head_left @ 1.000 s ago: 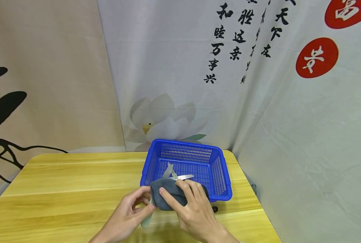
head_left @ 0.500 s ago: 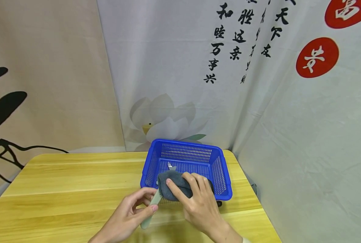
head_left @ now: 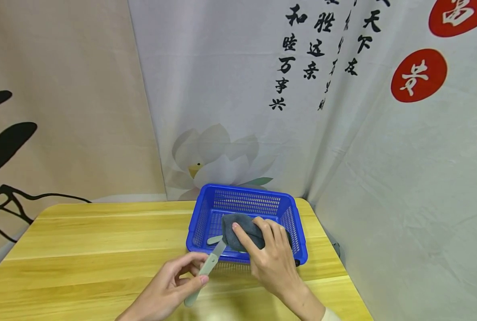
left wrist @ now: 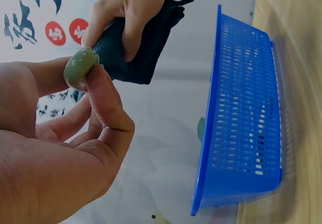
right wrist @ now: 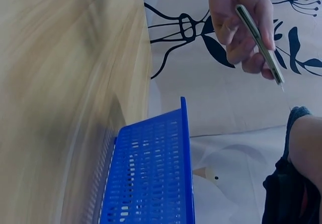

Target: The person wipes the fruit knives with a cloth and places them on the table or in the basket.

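My left hand (head_left: 174, 283) pinches a folding knife (head_left: 207, 269) by its pale green handle, between thumb and fingers. The silver blade (head_left: 219, 248) points up and right, its tip side hidden at the cloth. A folded dark grey cloth (head_left: 238, 229) is gripped by my right hand (head_left: 273, 258), with the index finger lying along its top. From the left wrist view, the rounded handle end (left wrist: 80, 68) faces the camera and the cloth (left wrist: 118, 53) hangs behind it. In the right wrist view the knife (right wrist: 259, 45) appears edge-on, apart from the cloth (right wrist: 287, 189).
Just behind the hands, a blue perforated plastic basket (head_left: 302, 240) stands on the wooden table (head_left: 114, 249). Inside it lies a pale green handle (head_left: 214, 240), partly hidden by the cloth. A printed fabric curtain (head_left: 222, 89) hangs along the table's back and right side.
My right hand and the cloth have moved right and away along the knife, uncovering its handle and part of its blade. The left hand has stayed nearly still.
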Demonstrator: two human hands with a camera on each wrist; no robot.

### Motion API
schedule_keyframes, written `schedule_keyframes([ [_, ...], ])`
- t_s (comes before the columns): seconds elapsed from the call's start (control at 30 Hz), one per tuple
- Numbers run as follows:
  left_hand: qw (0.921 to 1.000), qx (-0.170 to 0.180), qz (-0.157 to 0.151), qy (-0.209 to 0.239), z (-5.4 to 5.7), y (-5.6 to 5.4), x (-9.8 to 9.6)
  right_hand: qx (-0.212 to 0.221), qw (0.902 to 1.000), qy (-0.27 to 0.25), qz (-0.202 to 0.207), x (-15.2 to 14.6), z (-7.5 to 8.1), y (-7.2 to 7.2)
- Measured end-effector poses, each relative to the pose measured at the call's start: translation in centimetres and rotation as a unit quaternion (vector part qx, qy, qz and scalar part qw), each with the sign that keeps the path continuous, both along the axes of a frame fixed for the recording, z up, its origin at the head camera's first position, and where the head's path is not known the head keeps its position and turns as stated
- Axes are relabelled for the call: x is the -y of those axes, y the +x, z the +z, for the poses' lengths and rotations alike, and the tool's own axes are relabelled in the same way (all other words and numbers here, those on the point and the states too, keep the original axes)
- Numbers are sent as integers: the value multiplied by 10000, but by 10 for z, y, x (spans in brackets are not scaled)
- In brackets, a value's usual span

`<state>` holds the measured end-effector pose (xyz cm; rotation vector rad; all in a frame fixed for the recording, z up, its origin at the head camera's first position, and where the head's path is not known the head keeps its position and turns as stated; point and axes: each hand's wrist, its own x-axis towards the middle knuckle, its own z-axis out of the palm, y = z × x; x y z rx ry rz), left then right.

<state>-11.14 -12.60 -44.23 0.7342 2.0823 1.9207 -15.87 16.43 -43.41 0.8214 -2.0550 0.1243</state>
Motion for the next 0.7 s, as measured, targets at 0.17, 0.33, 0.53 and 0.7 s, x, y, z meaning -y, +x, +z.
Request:
schedule_keyframes([
  [0.17, 9982, -421, 240, -356, -2, -1, 3, 50, 9999, -136, -95, -9, 3, -5],
  [0.33, 9735, -1780, 1098, -922, -4, 0, 5, 151, 9984, -536, -82, -20, 8, -8],
  [0.53, 9182, -3128, 2023, -1348, -2, -4, 6, 319, 9966, -733, -182, -29, 11, -5],
  [0.7, 8502, -4213, 2523, -1900, -2, -11, 11, 361, 9966, -722, -190, -30, 9, -2],
])
